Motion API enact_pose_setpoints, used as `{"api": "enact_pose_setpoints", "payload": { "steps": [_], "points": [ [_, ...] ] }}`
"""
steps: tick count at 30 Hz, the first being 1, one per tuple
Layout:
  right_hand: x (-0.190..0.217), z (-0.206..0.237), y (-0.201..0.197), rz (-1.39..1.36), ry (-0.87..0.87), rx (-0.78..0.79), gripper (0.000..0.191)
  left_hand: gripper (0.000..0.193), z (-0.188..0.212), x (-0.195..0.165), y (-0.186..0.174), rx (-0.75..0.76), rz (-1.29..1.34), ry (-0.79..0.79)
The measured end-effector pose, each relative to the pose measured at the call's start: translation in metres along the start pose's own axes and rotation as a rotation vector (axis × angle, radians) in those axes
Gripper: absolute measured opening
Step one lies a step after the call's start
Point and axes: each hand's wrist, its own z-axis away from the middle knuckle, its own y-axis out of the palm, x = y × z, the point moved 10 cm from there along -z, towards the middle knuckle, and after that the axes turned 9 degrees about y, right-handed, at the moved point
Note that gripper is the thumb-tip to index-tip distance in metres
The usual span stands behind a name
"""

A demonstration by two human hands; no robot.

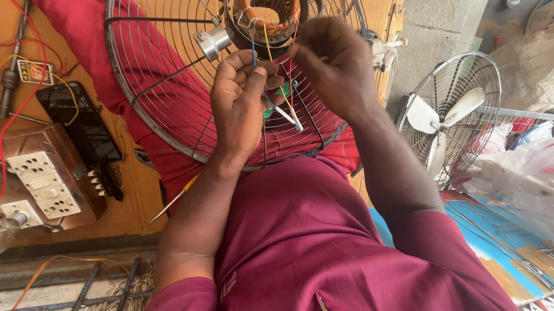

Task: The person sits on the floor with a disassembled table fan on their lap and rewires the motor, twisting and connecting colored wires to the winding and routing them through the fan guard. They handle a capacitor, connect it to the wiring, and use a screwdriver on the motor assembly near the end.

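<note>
The fan guard [157, 112] is silvery grey wire over a red cloth [79, 26]. The motor winding [266, 3] is coppery orange. The wires [280, 110] at the hands run blue, yellow, red and white. The person's shirt [309, 250] is maroon. The table [131, 204] is orange-brown; on it a switchboard [42, 185] shows white sockets, and what seems a black phone [79, 120] lies near.

A small yellow-edged label [30, 71] (rectangular) beside a dark phone screen [80, 124]
</note>
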Motion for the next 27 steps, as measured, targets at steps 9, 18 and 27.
{"api": "enact_pose_setpoints", "payload": {
  "steps": [9,18,27],
  "points": [
    [-0.024,0.013,0.034,0.075,0.151,0.205,0.015,0.021,0.005,-0.009,-0.006,-0.026,0.034,0.043],
    [-0.039,0.014,0.049,-0.103,0.188,0.269,0.021,0.018,0.008,-0.023,-0.002,-0.001,-0.04,0.096],
    [-0.038,0.033,0.041,-0.382,0.118,0.182,0.014,0.018,0.016,-0.032,0.002,0.026,-0.028,0.11]
  ]
}}
